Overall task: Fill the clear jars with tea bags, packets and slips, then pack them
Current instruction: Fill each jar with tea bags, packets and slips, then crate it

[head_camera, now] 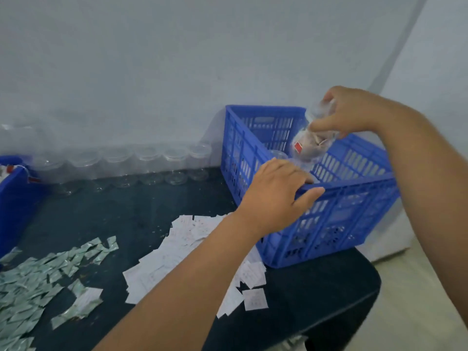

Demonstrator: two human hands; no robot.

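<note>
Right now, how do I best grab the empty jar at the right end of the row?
Take the end jar by its top, from above or the front: it stands upright, with the wall behind it and another jar close on its left.

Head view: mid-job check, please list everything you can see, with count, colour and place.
filled jar: one, clear, tea bags inside, held tilted above the crate
blue crate: one, blue, right side of the table
packed jar: at least one, clear, inside the crate
empty jars: a row, exact count unclear, clear, along the wall
slips: many, white, loose pile mid-table
packets: many, silvery green, scattered front left
blue bin: one, blue, left edge, partly out of view
table: one, dark
left hand: holds the crate's near rim
right hand: grips the filled jar
</note>
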